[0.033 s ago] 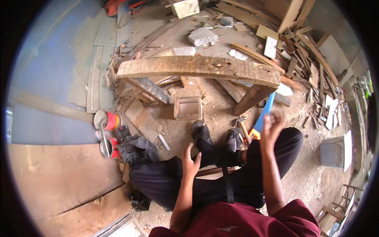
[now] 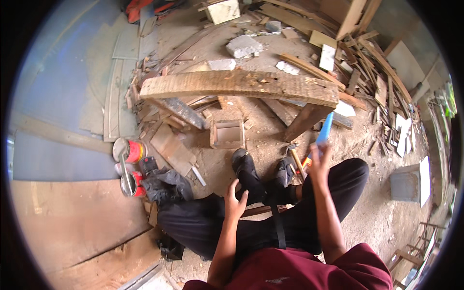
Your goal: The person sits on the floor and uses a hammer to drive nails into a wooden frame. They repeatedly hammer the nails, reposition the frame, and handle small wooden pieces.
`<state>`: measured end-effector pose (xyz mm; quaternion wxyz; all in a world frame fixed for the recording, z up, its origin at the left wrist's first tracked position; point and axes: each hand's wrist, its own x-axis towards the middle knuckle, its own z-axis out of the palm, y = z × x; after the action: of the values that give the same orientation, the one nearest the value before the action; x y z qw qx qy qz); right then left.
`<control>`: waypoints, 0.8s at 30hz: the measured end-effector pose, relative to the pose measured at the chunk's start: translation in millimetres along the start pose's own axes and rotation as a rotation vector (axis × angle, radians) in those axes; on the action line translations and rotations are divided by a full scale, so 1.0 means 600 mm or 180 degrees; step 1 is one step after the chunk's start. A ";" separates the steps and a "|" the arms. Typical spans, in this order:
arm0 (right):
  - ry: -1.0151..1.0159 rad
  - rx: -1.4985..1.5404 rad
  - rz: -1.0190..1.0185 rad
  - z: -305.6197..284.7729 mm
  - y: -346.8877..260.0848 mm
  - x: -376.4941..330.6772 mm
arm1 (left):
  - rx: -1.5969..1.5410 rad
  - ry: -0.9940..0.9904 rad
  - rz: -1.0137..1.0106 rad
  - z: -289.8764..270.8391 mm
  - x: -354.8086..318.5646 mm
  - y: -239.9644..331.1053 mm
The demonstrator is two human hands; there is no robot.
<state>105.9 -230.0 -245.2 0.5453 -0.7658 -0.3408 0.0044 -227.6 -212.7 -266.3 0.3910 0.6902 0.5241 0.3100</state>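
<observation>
I sit on the dirt floor with my legs crossed, in black trousers (image 2: 203, 222) and black shoes (image 2: 249, 176). My right hand (image 2: 319, 162) is raised over my right knee and shut on a flat blue strip (image 2: 325, 128) that points up toward the bench. My left hand (image 2: 234, 203) hovers with its fingers spread just above my left shin, next to the shoe, and holds nothing. A hammer (image 2: 296, 157) with a wooden handle lies on the ground between the shoes and my right hand.
A rough plank bench (image 2: 237, 84) stands right in front of me, and a small open wooden box (image 2: 227, 134) sits under it. Red paint cans (image 2: 131, 152) and a dark cloth (image 2: 164, 186) lie to the left. Wood offcuts (image 2: 372, 67) pile up at the right.
My right hand with the blue strip has shifted slightly left and down. The left hand and everything else stay as they were.
</observation>
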 end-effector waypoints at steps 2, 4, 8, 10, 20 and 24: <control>-0.0361 0.0302 0.0798 0.044 0.139 -0.073 | -0.0253 -0.0250 0.0146 0.028 0.025 0.018; -0.1148 0.0122 0.1086 0.064 0.108 -0.102 | -0.0203 -0.0191 0.0410 0.030 0.054 0.008; -0.1453 -0.0251 0.1062 0.067 0.121 -0.083 | -0.0158 -0.0264 0.0676 0.045 0.099 0.028; -0.1283 -0.0155 0.1277 0.069 0.130 -0.056 | -0.0200 -0.0314 0.0625 0.057 0.106 0.033; -0.1273 -0.0328 0.0828 0.076 0.210 0.139 | -0.0370 -0.0732 -0.0249 0.047 0.096 0.050; -0.1541 -0.0639 0.0635 0.096 0.275 0.162 | -0.0196 -0.0276 0.0325 0.007 0.102 0.146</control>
<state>244.4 -159.3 -371.4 0.3663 -0.8224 -0.3828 0.2072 -166.0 -167.0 -191.5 0.4180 0.7165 0.4610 0.3153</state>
